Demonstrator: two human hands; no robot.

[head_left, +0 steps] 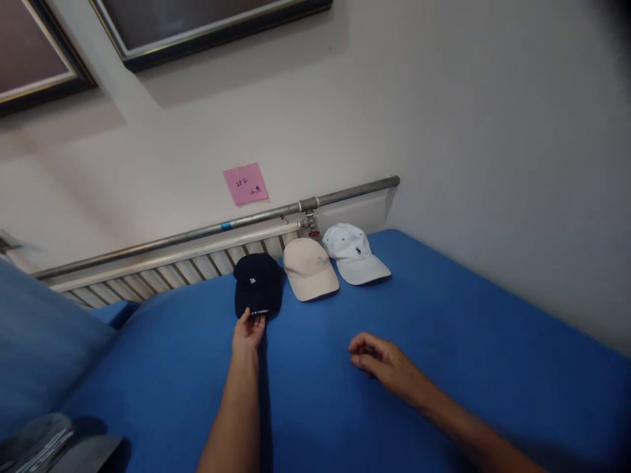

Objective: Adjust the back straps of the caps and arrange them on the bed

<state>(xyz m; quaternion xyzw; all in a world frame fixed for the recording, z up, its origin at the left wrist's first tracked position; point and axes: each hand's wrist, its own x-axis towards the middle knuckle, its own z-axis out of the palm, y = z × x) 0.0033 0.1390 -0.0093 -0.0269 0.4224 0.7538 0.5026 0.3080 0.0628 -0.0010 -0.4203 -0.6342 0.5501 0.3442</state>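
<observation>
A dark navy cap [257, 282] with small white lettering lies at the left end of a row of caps on the blue-covered surface [315, 387]. My left hand [250, 332] grips the front edge of its brim, thumb on top and fingers beneath. Beside it sits a beige cap [309, 269], its brim facing me. The white cap [355, 255] with a small dark emblem is at the right end. My right hand [377, 358] is held over the blue cover in front of the white cap, fingers loosely curled and apart from the thumb, with nothing visible in it.
A radiator [187, 266] and a metal pipe [197, 236] with a red-handled valve [314, 234] run along the wall behind the caps. At the lower left lie grey headwear pieces [64, 447], partly cut off. A pink note [245, 184] is stuck on the wall.
</observation>
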